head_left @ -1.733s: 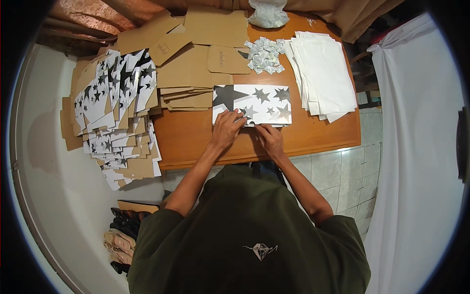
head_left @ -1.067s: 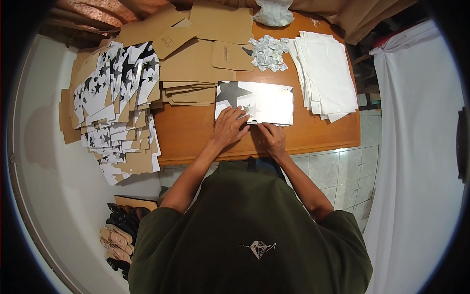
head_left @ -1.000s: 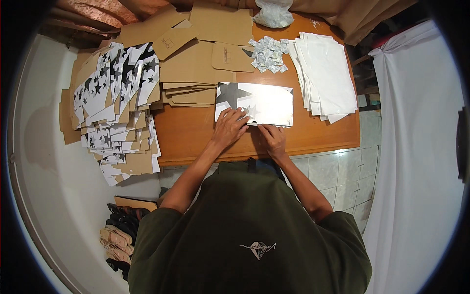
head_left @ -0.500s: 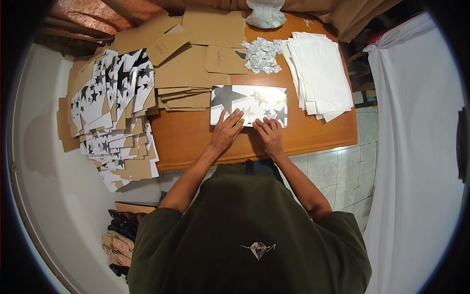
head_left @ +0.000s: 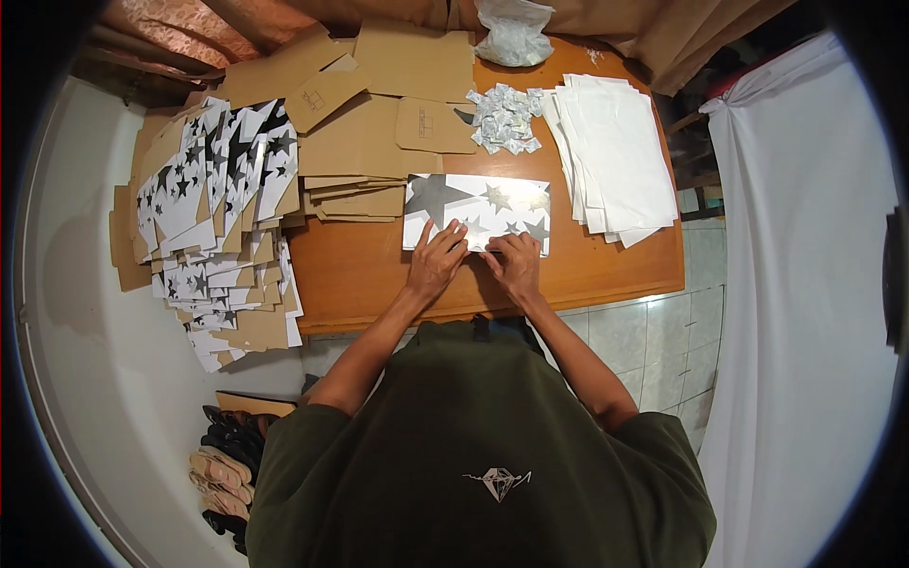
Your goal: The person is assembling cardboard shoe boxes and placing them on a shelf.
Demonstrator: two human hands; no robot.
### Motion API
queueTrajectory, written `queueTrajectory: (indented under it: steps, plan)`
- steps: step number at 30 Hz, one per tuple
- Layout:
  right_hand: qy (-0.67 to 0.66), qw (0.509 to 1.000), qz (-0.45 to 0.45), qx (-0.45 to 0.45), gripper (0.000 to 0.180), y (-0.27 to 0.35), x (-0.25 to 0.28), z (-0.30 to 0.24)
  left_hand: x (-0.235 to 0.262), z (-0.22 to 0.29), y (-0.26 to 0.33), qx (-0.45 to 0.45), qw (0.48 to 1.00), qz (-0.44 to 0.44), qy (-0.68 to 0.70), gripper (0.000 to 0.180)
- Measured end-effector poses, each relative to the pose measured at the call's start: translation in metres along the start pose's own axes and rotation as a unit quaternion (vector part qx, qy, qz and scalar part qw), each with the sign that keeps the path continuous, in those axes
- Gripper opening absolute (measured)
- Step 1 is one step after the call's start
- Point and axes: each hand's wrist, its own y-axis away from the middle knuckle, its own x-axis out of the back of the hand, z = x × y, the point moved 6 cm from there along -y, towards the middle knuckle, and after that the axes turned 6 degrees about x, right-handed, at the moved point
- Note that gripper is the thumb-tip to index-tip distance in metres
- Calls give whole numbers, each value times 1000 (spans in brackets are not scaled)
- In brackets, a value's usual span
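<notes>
A flat white box (head_left: 473,197) printed with grey and black stars lies on the brown wooden table in front of me. My left hand (head_left: 436,260) rests on its near left part, fingers stretched out over the lid. At the near edge, right of the middle, my right hand (head_left: 516,267) has its fingers bent and drawn together on the box's front edge. The thumb sits low beside that edge. What lies under the right fingertips is hidden.
Star-printed cardboard pieces (head_left: 208,180) are heaped on the left. Brown flattened cardboard (head_left: 355,142) lies behind the box. Small silvery packets (head_left: 508,118) and a clear plastic bag (head_left: 513,33) sit at the back. White sheets (head_left: 620,156) are stacked on the right of the table (head_left: 606,270).
My right hand's fingers have bent more and drawn together at the box's near edge. My left hand stays on the lid. The whole view has shifted slightly.
</notes>
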Motion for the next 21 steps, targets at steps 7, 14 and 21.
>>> queueTrajectory:
  steps: [7,14,21]
  plan:
    - [74,995,-26,64,19,-4,0,-11,0,2,7,-9,1000,22,-21,19]
    - [-33,990,-131,45,38,-24,35,11,8,17,4,74,997,-38,-9,41]
    - [40,991,-129,24,55,-64,57,93,19,67,-11,104,993,26,-50,61]
